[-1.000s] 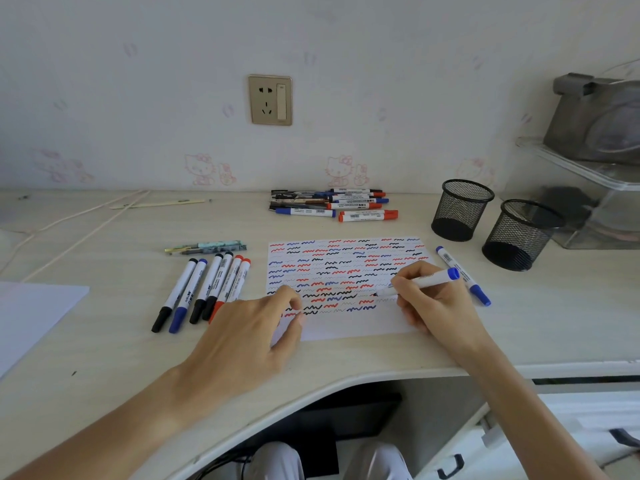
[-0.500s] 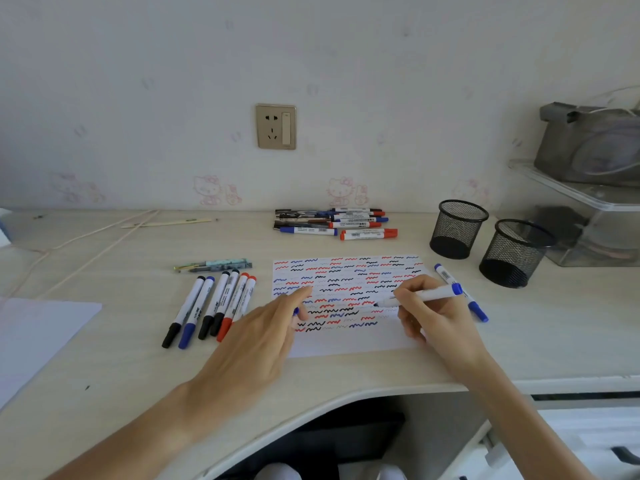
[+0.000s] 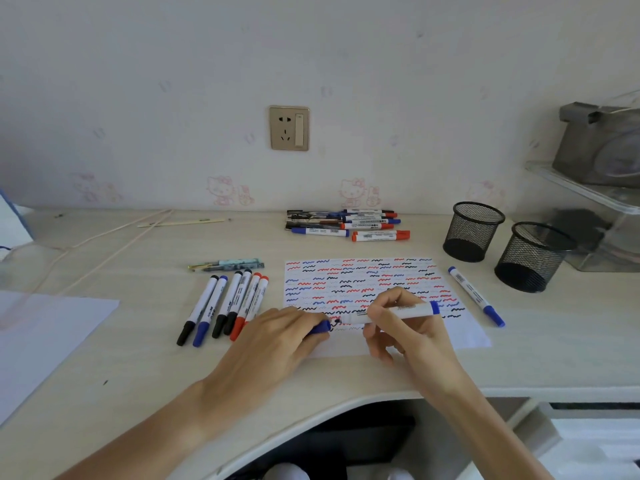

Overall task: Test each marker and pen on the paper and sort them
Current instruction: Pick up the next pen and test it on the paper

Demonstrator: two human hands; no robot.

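Bench: pale wood-grain bench [image 3: 104, 341] with a curved front cut-out near the person; bare surface lies between the paper's near edge and that cut-out.
Paper: white sheet of paper [image 3: 460, 336] covered in rows of red, blue and black squiggles, flat at the bench centre, its lower strip mostly unmarked.
Second sheet: plain white sheet [image 3: 45, 334] at the left edge, well apart.
Cups: two black mesh pen cups [image 3: 472, 232] at the right rear, beyond the paper's far right corner.
Unsorted pile: heap of red, blue and black markers [image 3: 346, 225] near the wall, behind the paper.
Sorted row: six capped markers [image 3: 225, 306] lying side by side just left of the paper.
Lone marker: blue-capped white marker [image 3: 476, 296] just right of the paper.
Right hand: right hand [image 3: 412, 330] grips a white marker with a blue end [image 3: 398, 312], tip on the paper's lower rows.
Left hand: left hand [image 3: 277, 341] pinches a blue marker cap [image 3: 320, 328], close to the tip.
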